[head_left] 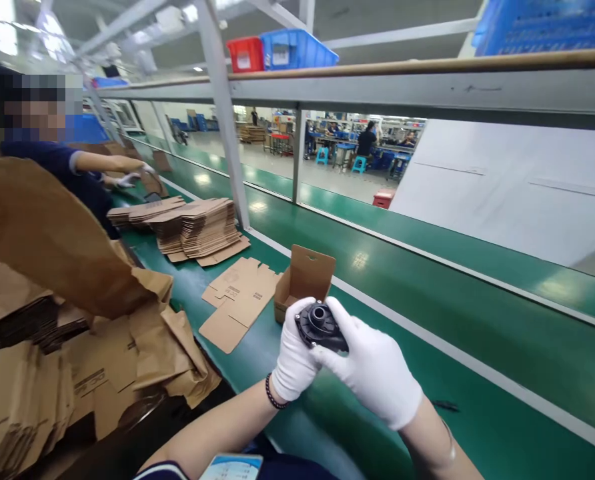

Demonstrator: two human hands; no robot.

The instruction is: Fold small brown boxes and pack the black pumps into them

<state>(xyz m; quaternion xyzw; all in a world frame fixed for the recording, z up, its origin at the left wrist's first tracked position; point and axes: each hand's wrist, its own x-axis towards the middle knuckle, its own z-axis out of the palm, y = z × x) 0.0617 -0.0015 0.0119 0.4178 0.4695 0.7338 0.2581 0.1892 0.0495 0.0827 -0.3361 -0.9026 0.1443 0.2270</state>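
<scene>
Both my hands wear white gloves and grip a black plastic pump-like part [322, 325] with a round port on top. My left hand [297, 353] wraps its near left side. From the right, my right hand [372, 367] closes its thumb and fingers on the part. Just behind it stands an open cardboard box [310, 275] with its lid flap raised; the part and my hands hide some of its front. To the left of that box a flat unfolded carton [240, 297] with printing lies on the green bench surface [257, 363].
Stacked flat cartons [197, 230] lie farther left, near a gloved co-worker [77, 167]. Brown paper and more cartons [22, 393] fill the lower left. A metal post [222, 113] rises behind the bench. A small dark item [446, 405] lies right of my right wrist.
</scene>
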